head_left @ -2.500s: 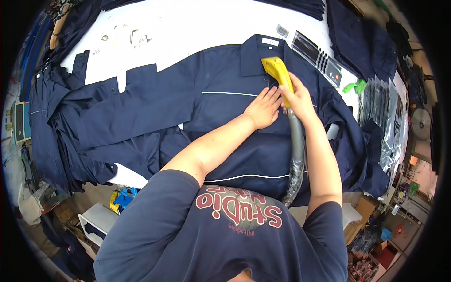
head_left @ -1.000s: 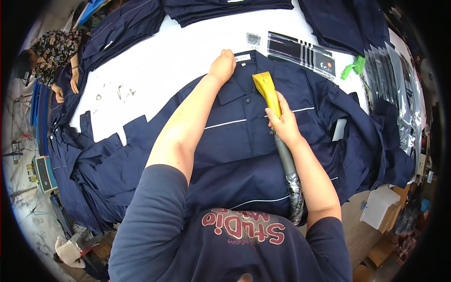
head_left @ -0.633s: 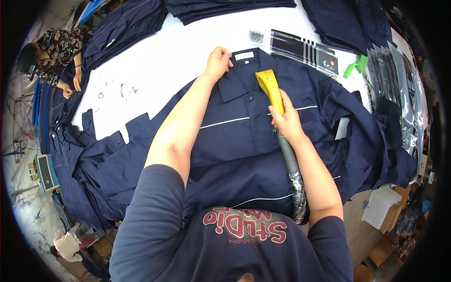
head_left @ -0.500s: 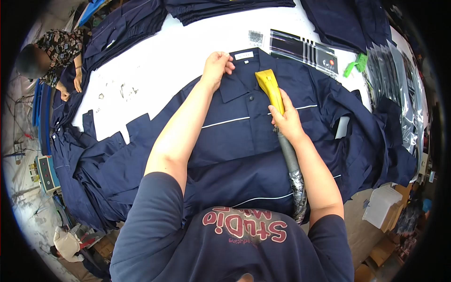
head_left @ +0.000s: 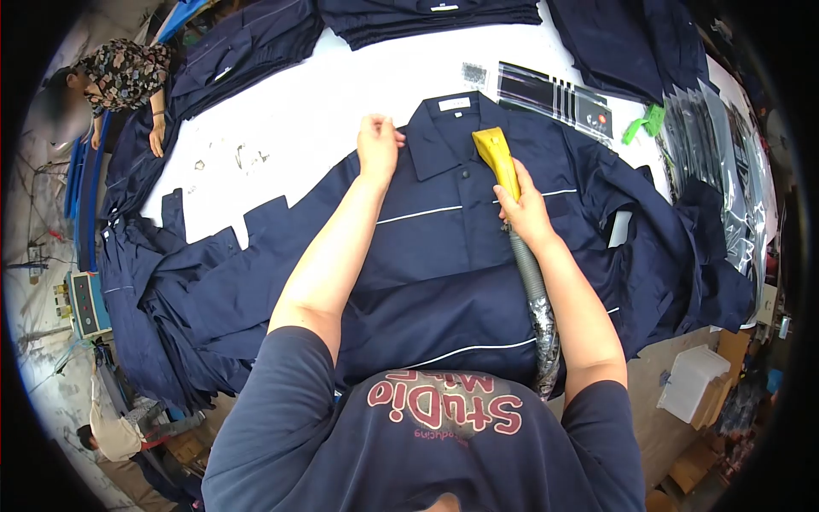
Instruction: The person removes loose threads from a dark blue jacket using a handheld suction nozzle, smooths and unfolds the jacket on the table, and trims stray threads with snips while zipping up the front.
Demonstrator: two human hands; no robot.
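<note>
A navy work jacket (head_left: 418,243) with white piping lies spread on the white table, its collar and white neck label pointing away from me. My right hand (head_left: 526,213) is wrapped round a yellow hose nozzle (head_left: 495,155), whose flat mouth is over the jacket front beside the buttons. From the nozzle a grey corrugated hose (head_left: 527,266) runs back towards my body. Over the jacket's left shoulder area, beside the collar, is my left hand (head_left: 379,152). Its fingers are curled with the tips together; anything between them is too small to make out.
Folded navy garments (head_left: 426,24) line the far edge of the white table (head_left: 281,111). Clear plastic bags (head_left: 704,128), a printed bag (head_left: 554,98) and a green object (head_left: 644,125) lie to the right. At the left stands another person (head_left: 128,75). A white bin (head_left: 693,382) is below right.
My left hand has moved left, away from the collar edge. The right hand keeps the nozzle at nearly the same place on the jacket. The other person's arm has shifted.
</note>
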